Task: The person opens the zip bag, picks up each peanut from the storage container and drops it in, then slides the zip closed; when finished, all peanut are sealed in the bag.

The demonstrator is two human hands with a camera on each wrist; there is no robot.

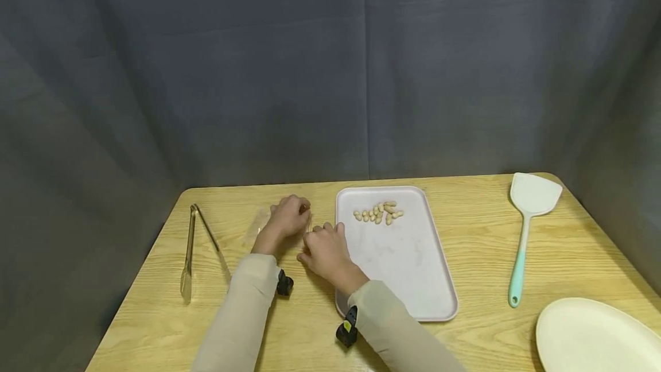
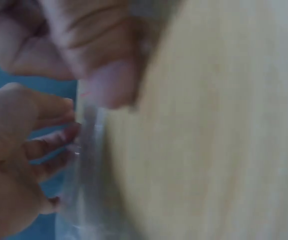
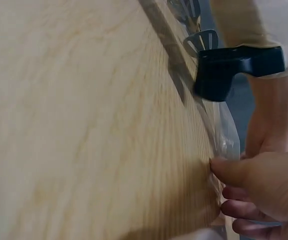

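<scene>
A clear plastic bag [image 2: 86,165] stretches between the two hands, close over the wooden table left of the tray. The left hand [image 1: 290,217] pinches one side of it; that thumb shows large at the top of the left wrist view. On the bag's near side, the right hand [image 1: 326,250] pinches the edge between thumb and fingers, as the right wrist view shows. Part of the clear film [image 1: 255,227] lies to the left of the left hand. Peanuts [image 1: 378,211] in their shells sit at the far end of the white tray [image 1: 397,268], beside the right hand.
Metal tongs [image 1: 189,251] lie spread on the left of the table. To the right rests a white spatula [image 1: 524,217] with a mint handle. A cream plate [image 1: 594,337] is at the near right corner. A dark curtain [image 1: 330,73] hangs behind the table.
</scene>
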